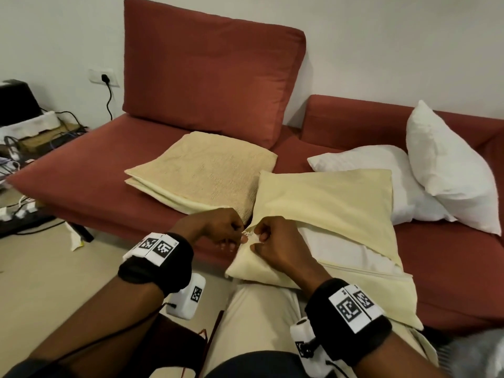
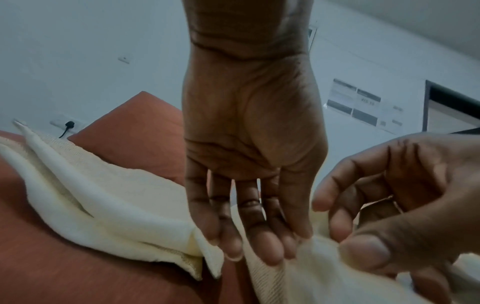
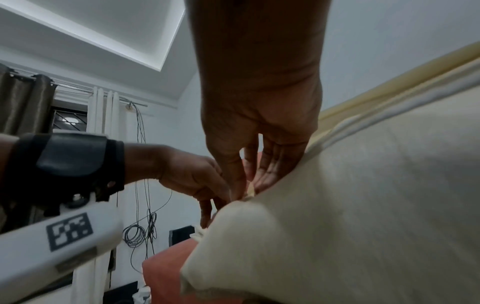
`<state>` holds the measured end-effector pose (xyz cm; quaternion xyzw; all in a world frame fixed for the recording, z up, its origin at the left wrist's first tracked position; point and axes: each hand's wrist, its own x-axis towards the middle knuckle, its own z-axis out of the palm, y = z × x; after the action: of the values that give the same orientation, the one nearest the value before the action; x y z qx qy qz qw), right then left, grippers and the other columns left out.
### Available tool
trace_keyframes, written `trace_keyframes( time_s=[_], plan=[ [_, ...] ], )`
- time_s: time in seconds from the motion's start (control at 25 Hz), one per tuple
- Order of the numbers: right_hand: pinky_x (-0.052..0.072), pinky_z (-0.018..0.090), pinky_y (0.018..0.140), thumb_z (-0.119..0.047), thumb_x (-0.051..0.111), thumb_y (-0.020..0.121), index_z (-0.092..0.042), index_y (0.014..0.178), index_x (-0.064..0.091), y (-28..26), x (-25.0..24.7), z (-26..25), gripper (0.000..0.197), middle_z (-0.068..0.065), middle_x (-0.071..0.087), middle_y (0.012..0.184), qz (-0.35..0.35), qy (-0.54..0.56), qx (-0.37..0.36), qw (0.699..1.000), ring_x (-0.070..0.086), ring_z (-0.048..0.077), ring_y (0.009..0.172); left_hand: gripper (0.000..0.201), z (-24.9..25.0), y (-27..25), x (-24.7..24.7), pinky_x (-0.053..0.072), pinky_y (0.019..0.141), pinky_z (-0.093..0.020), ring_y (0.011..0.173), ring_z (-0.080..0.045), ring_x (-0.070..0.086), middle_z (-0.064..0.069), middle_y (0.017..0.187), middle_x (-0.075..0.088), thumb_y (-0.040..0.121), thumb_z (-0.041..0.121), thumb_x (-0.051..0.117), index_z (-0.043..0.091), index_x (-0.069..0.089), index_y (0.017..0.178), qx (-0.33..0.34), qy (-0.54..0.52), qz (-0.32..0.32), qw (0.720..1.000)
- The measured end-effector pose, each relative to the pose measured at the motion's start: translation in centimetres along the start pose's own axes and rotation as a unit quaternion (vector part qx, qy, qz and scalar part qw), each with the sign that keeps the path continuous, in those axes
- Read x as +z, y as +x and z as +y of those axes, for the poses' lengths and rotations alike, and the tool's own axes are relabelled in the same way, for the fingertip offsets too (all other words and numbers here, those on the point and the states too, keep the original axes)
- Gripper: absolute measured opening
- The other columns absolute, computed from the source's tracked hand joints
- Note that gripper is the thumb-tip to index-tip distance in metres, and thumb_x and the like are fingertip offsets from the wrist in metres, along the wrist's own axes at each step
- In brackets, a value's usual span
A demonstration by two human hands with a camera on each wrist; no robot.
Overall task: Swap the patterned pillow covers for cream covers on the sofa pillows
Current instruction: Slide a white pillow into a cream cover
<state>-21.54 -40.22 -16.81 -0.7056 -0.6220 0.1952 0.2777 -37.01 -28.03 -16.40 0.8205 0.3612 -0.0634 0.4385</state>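
Your left hand [image 1: 221,227] and right hand [image 1: 272,241] both pinch the near corner of the cream cover [image 1: 327,214], fingers [image 2: 270,246] curled onto the fabric. The cover lies on the red sofa [image 1: 95,170], partly over a white pillow [image 1: 341,246], beside the folded cream covers [image 1: 207,170].

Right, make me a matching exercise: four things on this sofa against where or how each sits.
Things:
1. folded cream covers
2. cream-covered pillow
3. bare white pillows
4. red back cushion

States:
A. upright against the wall
B. piled at the sofa's right end
C. corner pinched by both hands
D. flat on the seat, untouched

Pairs: 1-D, 2-C, 3-B, 4-A
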Motion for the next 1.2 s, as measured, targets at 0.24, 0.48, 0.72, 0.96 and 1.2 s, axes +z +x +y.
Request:
trace_keyframes(
  time_s=[0.24, 0.48, 0.72, 0.96, 1.2],
  plan=[
    [0.048, 0.032, 0.059, -0.03, 0.073, 0.073, -0.022, 0.082, 0.064, 0.6, 1.2, -0.7, 0.015, -0.005, 0.064, 0.073, 0.039, -0.05, -0.069, 0.996, 0.06, 0.015, 0.068, 0.026, 0.9, 0.0, 0.1, 0.05, 0.059, -0.028, 0.059, -0.021, 0.059, -0.011, 0.067, 0.064, 0.097, 0.008, 0.045, -0.007, 0.065, 0.09, 0.021, -0.029, -0.013, 0.999],
    [0.051, 0.035, 0.061, -0.022, 0.069, 0.078, -0.022, 0.083, 0.065, 1.2, 1.3, -1.0, 0.006, 0.001, 0.067, 0.08, 0.007, -0.112, -0.065, 0.991, 0.064, 0.025, 0.075, 0.023, 0.5, -0.5, -0.2, 0.049, 0.073, -0.035, 0.073, -0.023, 0.064, -0.016, 0.079, 0.071, 0.093, 0.006, 0.049, -0.007, 0.069, 0.092, 0.064, -0.032, -0.017, 0.997],
    [0.053, 0.04, 0.064, -0.028, 0.069, 0.084, -0.014, 0.078, 0.068, 2.0, 1.0, -1.0, 0.016, 0.007, 0.068, 0.075, 0.015, -0.083, -0.035, 0.996, 0.062, 0.027, 0.07, 0.014, 0.6, -1.3, -1.2, 0.05, 0.072, -0.023, 0.075, -0.015, 0.067, -0.008, 0.084, 0.074, 0.088, 0.016, 0.064, 0.004, 0.072, 0.088, 0.116, -0.029, 0.062, 0.991],
    [0.051, 0.038, 0.062, -0.019, 0.058, 0.08, -0.011, 0.067, 0.063, 1.5, -0.3, -0.7, 0.016, 0.005, 0.065, 0.065, 0.09, -0.006, -0.019, 0.996, 0.062, 0.024, 0.065, 0.034, 1.8, -0.5, 0.8, 0.053, 0.079, -0.036, 0.086, -0.008, 0.065, 0.009, 0.094, 0.07, 0.072, 0.044, 0.062, 0.021, 0.068, 0.097, 0.106, 0.132, 0.132, 0.977],
    [0.054, 0.037, 0.064, -0.028, 0.059, 0.084, -0.018, 0.072, 0.061, -0.2, -3.4, -0.4, 0.016, 0.0, 0.064, 0.058, 0.13, 0.023, -0.005, 0.991, 0.064, 0.02, 0.059, 0.015, 4.1, -0.4, 1.0, 0.044, 0.062, -0.033, 0.068, -0.008, 0.056, 0.011, 0.073, 0.062, 0.083, 0.043, 0.061, 0.03, 0.059, 0.076, 0.182, 0.175, 0.159, 0.954]
  ],
)
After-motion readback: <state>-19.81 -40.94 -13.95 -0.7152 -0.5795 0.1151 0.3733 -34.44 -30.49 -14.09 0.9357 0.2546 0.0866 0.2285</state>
